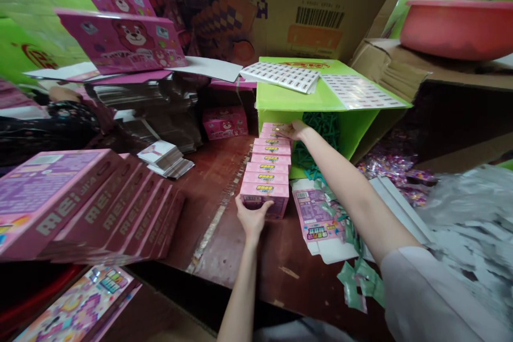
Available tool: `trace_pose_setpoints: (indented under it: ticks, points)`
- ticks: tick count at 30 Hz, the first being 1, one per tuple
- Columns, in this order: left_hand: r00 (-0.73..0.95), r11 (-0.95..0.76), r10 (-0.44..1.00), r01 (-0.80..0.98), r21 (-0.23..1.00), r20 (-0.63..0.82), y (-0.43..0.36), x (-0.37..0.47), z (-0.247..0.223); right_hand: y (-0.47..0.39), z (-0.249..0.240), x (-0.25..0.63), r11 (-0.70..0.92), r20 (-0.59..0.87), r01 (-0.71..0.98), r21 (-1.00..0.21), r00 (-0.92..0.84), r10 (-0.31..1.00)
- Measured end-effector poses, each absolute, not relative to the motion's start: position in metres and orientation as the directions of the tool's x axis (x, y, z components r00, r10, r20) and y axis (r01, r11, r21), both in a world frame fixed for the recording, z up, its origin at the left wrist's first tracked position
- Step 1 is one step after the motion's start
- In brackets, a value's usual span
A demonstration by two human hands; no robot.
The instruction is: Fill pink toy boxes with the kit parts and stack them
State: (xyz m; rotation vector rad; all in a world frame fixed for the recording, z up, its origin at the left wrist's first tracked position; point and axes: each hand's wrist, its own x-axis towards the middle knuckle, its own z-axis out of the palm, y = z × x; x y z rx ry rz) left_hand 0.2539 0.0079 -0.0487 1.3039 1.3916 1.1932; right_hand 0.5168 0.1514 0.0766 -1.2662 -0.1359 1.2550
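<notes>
A row of several small pink boxes [266, 168] stands on the dark red table [216, 246], running away from me. My left hand [252, 216] grips the near end of the row, thumb and fingers spread across the front box. At the far end, my right hand [294, 131] is closed around the last boxes, its fingertips partly hidden. Right of the row lies a flattened pink carton [316, 219]. Behind it, a green box [360, 128] lies on its side with green pieces inside and sticker sheets [280, 76] on top.
Large pink boxes [80, 197] lean in a row at the left. A stack of white cards [162, 155] sits near them. Pink bear boxes [132, 43] stand behind. At right are a red basin [457, 29] and plastic bags [473, 214]. Another person's sleeve [48, 128] shows at far left.
</notes>
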Motion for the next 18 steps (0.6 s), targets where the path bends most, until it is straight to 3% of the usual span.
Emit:
trace_pose_setpoints:
  ticks: [4, 10, 18]
  points:
    - [-0.089, -0.006, 0.996, 0.177, 0.984, 0.022, 0.008, 0.255, -0.051, 0.162, 0.074, 0.517, -0.24, -0.577, -0.636, -0.734, 0.395, 0.715]
    - [-0.088, -0.026, 0.995, 0.16, 0.987, 0.041, 0.008, 0.257, -0.053, 0.177, 0.067, 0.524, -0.2, -0.525, -0.585, -0.786, 0.461, 0.715]
    - [-0.091, -0.01, 0.996, 0.167, 0.986, 0.025, 0.009, 0.255, -0.053, 0.181, 0.056, 0.515, -0.131, -0.327, -0.321, -0.938, 0.694, 0.641]
